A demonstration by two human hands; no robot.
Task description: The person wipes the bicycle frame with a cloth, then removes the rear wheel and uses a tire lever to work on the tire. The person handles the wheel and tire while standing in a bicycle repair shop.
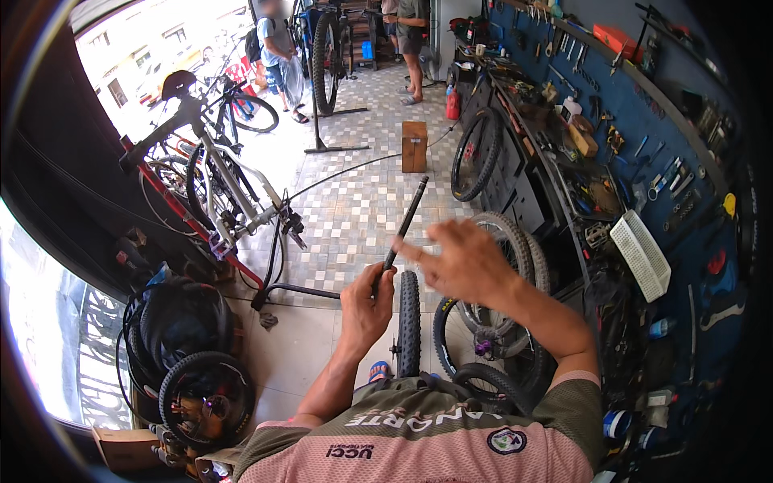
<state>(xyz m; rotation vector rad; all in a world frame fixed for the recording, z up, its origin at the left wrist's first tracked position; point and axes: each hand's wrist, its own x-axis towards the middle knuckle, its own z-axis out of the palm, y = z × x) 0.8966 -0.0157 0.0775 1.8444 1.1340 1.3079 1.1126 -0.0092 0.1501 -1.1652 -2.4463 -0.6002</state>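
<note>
Tiled floor ahead; knobby tyre upright in frt of me; my R hand blurred, fingers spread; my L hand pinches lower end of blk rod, tilted upward nr R fingers, can't tell if they touch

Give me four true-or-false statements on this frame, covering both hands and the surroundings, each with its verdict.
1. The left hand grips a thin black rod. True.
2. The right hand is out of view. False: the right hand, motion-blurred, is raised close to the rod.
3. A brown wooden box stands on the patterned tile floor. True.
4. A white perforated plastic basket is at the picture's left. False: the basket is at the right.
</note>
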